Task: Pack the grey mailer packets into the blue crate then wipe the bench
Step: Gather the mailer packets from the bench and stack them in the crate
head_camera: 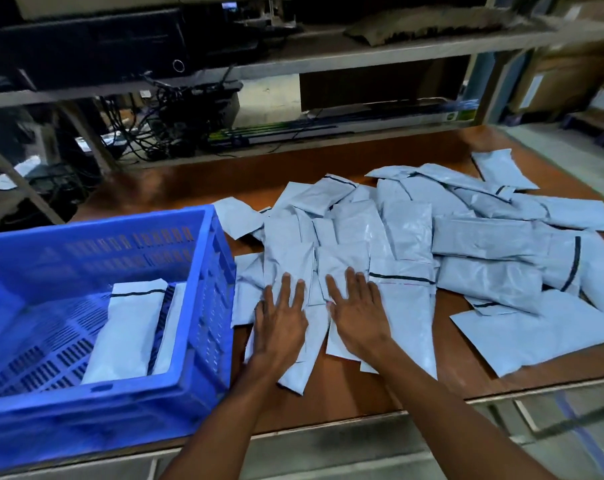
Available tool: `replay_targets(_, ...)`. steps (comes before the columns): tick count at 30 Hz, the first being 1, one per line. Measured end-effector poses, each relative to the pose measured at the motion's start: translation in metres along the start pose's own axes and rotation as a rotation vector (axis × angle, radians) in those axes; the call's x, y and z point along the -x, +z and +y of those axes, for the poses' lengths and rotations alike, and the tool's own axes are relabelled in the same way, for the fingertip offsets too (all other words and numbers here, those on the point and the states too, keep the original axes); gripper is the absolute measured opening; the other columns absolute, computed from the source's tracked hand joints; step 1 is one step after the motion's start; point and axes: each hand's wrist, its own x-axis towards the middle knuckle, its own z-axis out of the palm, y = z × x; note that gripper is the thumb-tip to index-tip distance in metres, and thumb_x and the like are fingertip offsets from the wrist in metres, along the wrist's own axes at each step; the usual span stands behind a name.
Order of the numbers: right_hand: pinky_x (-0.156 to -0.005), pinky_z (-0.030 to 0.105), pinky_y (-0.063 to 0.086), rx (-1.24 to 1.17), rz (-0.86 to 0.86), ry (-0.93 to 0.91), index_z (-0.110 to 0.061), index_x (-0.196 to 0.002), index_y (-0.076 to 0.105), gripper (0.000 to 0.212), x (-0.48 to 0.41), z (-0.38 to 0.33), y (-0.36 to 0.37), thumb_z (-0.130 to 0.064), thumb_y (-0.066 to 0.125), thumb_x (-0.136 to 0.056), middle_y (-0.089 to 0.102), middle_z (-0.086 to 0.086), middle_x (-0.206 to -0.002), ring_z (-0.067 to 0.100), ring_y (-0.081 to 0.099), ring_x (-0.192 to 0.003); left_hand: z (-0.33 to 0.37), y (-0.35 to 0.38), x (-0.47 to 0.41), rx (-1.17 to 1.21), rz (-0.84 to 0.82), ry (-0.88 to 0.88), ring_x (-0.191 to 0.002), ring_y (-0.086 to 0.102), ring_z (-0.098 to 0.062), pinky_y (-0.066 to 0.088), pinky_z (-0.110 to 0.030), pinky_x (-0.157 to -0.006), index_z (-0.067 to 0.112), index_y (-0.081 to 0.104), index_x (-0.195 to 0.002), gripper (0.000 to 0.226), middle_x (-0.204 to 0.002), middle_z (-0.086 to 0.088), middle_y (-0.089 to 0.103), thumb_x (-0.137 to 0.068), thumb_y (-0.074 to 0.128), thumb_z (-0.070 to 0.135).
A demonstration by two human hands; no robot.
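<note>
"While the head view looks down on the brown worktop (345,393), where do the two hands lie?" asks the student.

"Side by side, a small gap apart, at the near left edge of the heap of grey mailer packets (467,244)," the tutor answers. "The left hand (282,322) and the right hand (357,315) each rest palm down on a packet, fingers straight and spread; neither is curled round anything."

"And the heap itself?"

"It spreads loosely over the middle and right of the worktop, packets overlapping at all angles, several showing a dark strip across one end."

"Where is the blue crate (203,341)?"

"On the worktop at the left, its slotted right wall just beside the heap and the left hand. Inside, at least two mailers (127,334) lie near that wall, one overlapping the other."

"What stands behind?"

"A grey shelf rack (328,60) along the far edge, carrying dark equipment boxes (86,46) and a tangle of black cables (162,126); cardboard cartons (570,74) sit at the far right, blurred."
</note>
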Motion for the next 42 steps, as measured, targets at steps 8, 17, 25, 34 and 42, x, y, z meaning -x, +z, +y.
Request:
replay_targets(8, -0.12, 0.052, 0.01, -0.017, 0.039, 0.028, -0.013, -0.156, 0.014, 0.082, -0.022, 0.01, -0.059, -0.012, 0.058, -0.087, 0.018, 0.01, -0.162, 0.043, 0.01, -0.148, 0.007, -0.044, -0.012, -0.01, 0.066, -0.018, -0.131, 0.045, -0.041, 0.047, -0.052, -0.094, 0.011, 0.042, -0.147, 0.063, -0.155, -0.013, 0.038, -0.086, 0.057, 0.019)
replay_targets(17, -0.115, 0.055, 0.028, -0.23, 0.387, -0.21, -0.011, -0.155, 0.022, 0.054, -0.046, -0.052, -0.143, -0.018, 0.022, -0.101, 0.028, 0.011, -0.159, 0.041, 0.02, -0.146, -0.021, -0.19, -0.017, 0.068, 0.36, -0.089, -0.137, 0.027, -0.039, 0.032, -0.052, -0.107, 0.025, 0.022, -0.156, 0.058, -0.165, -0.002, 0.013, -0.099, 0.028, 0.034)
replay_targets(25, -0.109, 0.048, 0.04, -0.328, 0.689, -0.535, -0.002, -0.144, 0.043, 0.048, -0.066, -0.182, -0.202, -0.002, 0.045, -0.096, 0.05, 0.014, -0.145, 0.035, 0.04, -0.135, -0.202, -0.242, 0.036, -0.065, 0.407, -0.234, -0.123, 0.037, -0.044, 0.04, -0.059, -0.096, 0.023, 0.036, -0.15, 0.05, -0.16, -0.006, 0.027, -0.102, 0.031, 0.037)
replay_targets(34, -0.113, 0.045, 0.026, -0.249, 0.11, -0.594, -0.017, -0.152, 0.025, 0.053, -0.067, -0.374, -0.168, -0.011, 0.037, -0.101, 0.028, 0.002, -0.16, 0.033, 0.026, -0.145, -0.395, -0.196, 0.085, -0.163, -0.092, -0.303, -0.123, 0.042, -0.048, 0.041, -0.059, -0.098, 0.029, 0.022, -0.151, 0.056, -0.158, -0.01, 0.031, -0.097, 0.024, 0.043)
replay_targets(42, -0.117, 0.049, 0.021, -0.048, -0.232, -0.441, -0.002, -0.154, 0.011, 0.059, -0.072, -0.476, -0.095, -0.017, 0.035, -0.101, 0.021, 0.015, -0.16, 0.041, 0.021, -0.145, -0.458, -0.14, 0.078, -0.123, -0.606, -0.221, -0.148, 0.005, -0.041, 0.021, -0.058, -0.114, 0.013, 0.01, -0.157, 0.06, -0.164, -0.013, 0.001, -0.104, 0.028, 0.037)
